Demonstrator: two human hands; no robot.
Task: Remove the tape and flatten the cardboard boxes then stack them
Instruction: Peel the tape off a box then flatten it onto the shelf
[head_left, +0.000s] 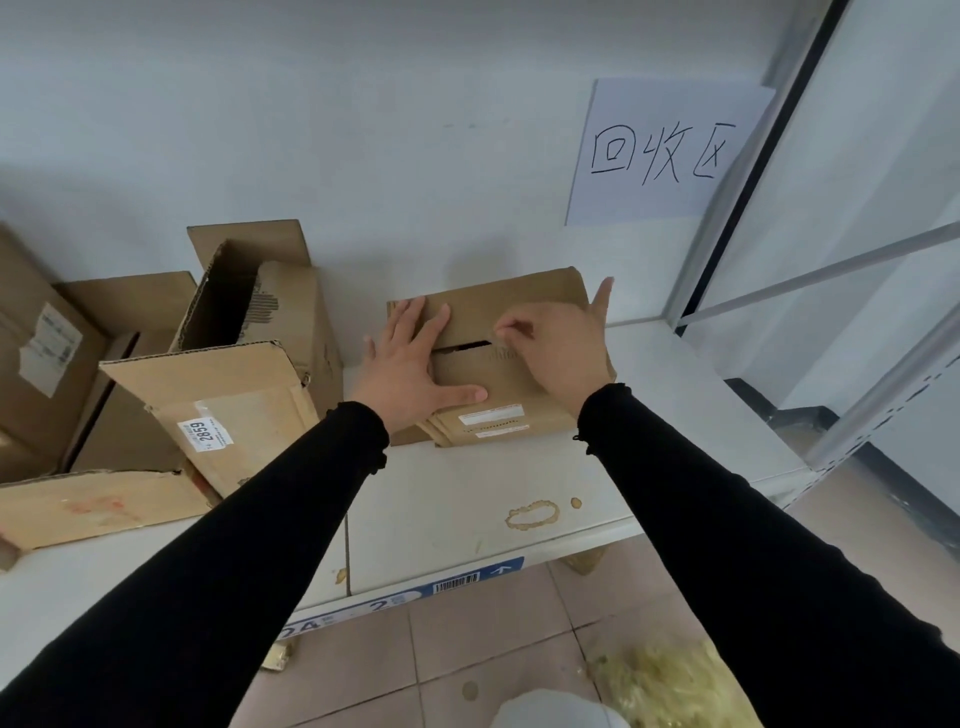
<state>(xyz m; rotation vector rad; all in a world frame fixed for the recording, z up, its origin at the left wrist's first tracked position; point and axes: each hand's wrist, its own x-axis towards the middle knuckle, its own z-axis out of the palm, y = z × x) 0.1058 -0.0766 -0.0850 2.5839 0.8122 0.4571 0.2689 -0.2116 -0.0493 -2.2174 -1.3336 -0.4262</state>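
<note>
We are in the tape-removal step on the small cardboard box (498, 358), which lies on the white table (467, 499) close against the wall, right of centre. Our left hand (410, 364) rests flat on the box with fingers straight and spread, pressing the left part of its top face down. Our right hand (556, 348) sits over the seam between the two top flaps, its grip closed in a pinch of thumb and forefinger on a strip of clear tape (501, 340) at the slot. The next move, in our judgement, calls for a steady pull along the seam while the left hand keeps the box from sliding; after that the flaps can be opened and the box pressed flat. To the left stand an open box with a numbered label (228, 384) and further boxes (62, 374), not yet flattened. The tape is thin and transparent, so its length and free end are hard to make out. The right hand hides the right end of the seam, and the far-left boxes are cut off by the frame edge.
</note>
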